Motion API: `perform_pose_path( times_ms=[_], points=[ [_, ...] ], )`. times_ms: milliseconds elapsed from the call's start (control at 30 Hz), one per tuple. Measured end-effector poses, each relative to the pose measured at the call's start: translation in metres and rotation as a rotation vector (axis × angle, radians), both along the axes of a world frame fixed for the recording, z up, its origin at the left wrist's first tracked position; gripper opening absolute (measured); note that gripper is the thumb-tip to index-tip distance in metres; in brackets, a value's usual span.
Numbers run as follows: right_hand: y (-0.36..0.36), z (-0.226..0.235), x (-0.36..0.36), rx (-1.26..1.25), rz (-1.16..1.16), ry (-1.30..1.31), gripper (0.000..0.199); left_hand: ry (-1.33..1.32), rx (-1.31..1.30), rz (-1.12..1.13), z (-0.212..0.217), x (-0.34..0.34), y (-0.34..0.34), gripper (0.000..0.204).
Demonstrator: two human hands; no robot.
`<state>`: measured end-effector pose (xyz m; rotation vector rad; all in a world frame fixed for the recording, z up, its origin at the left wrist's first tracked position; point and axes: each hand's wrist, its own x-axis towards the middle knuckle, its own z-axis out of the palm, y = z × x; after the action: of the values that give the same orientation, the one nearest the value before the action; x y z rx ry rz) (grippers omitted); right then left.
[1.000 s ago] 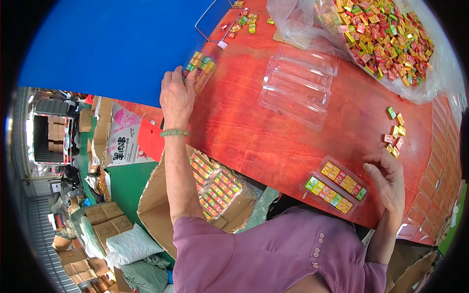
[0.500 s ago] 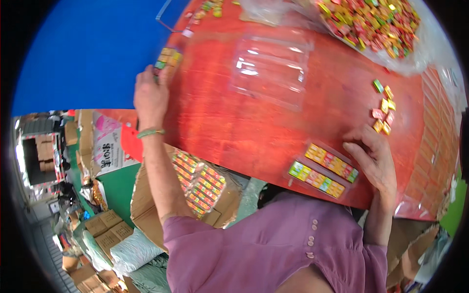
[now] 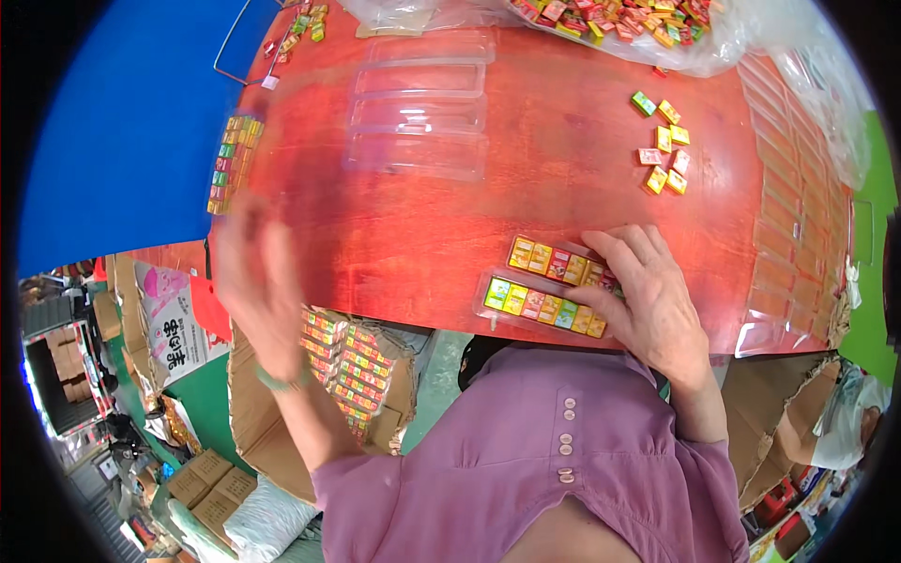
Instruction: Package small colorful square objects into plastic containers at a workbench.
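Note:
My right hand [image 3: 652, 300] lies flat on a clear plastic tray [image 3: 526, 293] filled with two rows of small coloured boxes, at the near edge of the red table [image 3: 450, 225]. My left hand [image 3: 258, 296], blurred by motion, hangs open at the table's left near edge and holds nothing. A filled strip of coloured boxes [image 3: 230, 161] lies at the table's left edge, apart from that hand. Empty clear trays [image 3: 418, 103] rest in the table's middle.
Loose coloured boxes [image 3: 662, 145] lie to the right of the middle. A plastic bag heaped with boxes [image 3: 638, 23] is at the far edge. A stack of clear trays [image 3: 793, 197] lines the right side. An open carton of filled packs [image 3: 352, 371] stands below the table.
My left hand has let go of the filled strip at the table's left edge and drawn back toward me. My right hand has moved onto the filled tray.

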<state>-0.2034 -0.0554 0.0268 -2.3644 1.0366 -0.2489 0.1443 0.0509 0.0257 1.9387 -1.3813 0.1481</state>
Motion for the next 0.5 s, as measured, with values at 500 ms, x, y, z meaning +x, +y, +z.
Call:
perform_pose_path(
  times_ms=[500],
  points=[
    [-0.006,-0.013,-0.011,0.111,-0.142,-0.154,0.015,-0.077,0.076,-0.625,-0.045,-0.140,0.023,0.043]
  ],
)
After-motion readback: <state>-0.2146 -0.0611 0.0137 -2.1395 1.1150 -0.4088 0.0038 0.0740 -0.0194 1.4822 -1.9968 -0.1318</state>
